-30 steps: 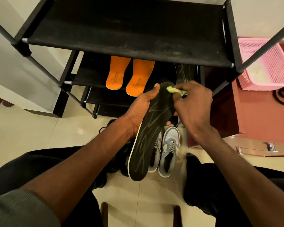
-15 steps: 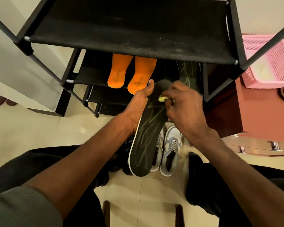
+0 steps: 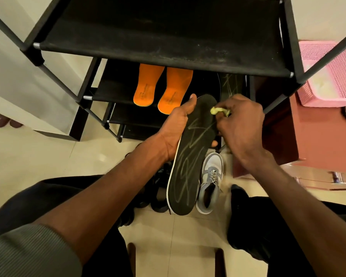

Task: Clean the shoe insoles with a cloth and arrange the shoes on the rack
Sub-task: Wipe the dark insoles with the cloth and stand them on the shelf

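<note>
**Left grip holds insole, right rubs its top**

Left hand [image 3: 176, 128] clasps the black insole [image 3: 190, 158] in front of the rack [image 3: 158, 50]; right hand [image 3: 241, 124], pinching the cloth [image 3: 218, 111], has slid back toward the insole's upper edge (wiping continues, shoes unshelved).

We note a glossy cream tile floor [image 3: 38, 154] catching soft reflections. A white wall panel [image 3: 14, 80] stands at left. At right, a reddish-brown cabinet [image 3: 320, 136] carries a pink perforated basket [image 3: 336, 76]. Warm indoor light.
</note>
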